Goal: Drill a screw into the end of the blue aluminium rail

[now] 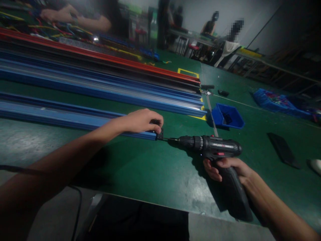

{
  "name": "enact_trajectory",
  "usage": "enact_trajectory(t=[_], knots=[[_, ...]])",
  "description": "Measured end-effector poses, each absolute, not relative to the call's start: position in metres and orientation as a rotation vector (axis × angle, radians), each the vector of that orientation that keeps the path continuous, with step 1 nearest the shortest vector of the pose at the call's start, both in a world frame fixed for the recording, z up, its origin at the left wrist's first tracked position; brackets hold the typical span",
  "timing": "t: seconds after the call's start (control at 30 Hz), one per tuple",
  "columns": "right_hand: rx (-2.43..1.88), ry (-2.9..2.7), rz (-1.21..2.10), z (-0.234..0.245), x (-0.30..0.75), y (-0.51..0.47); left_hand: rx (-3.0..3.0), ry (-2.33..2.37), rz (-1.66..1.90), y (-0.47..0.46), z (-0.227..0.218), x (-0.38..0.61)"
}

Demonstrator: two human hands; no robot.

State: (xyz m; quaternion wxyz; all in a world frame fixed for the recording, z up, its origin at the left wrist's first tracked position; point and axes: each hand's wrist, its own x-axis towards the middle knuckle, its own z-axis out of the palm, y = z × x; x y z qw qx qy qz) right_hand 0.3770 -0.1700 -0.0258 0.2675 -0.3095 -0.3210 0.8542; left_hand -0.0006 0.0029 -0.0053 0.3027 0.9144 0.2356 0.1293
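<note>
- One black cordless drill (213, 147) lies level just above the green table (150, 174), its bit tip meeting a small black end fitting (159, 135) on the nearest blue rail (62, 117)
- Right hand (225, 167): fingers clenched around the drill's handle
- Left hand (142, 120): closed over the rail end, pinching the fitting
- Rails counted: one blue rail near the hands; beyond it a stack of several blue rails (100, 90) with one red rail (100, 57) on the far side
- One blue bin (228, 117) sits just beyond the drill; one flat black slab (283, 150) lies to the right
- A blue tray (276, 100) of small parts is farther right
- Room: dim; another person's hands (60, 15) work at top left, seated people (210, 26) in the background
</note>
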Motion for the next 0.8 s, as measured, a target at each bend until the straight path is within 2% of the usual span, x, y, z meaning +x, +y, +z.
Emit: enact_trajectory(t=[0.8], knots=[[-0.813,-0.829,2.317,-0.0252,0.3765,-0.1709,2.432,0.640,0.325,0.0017,-0.0044,-0.0010]])
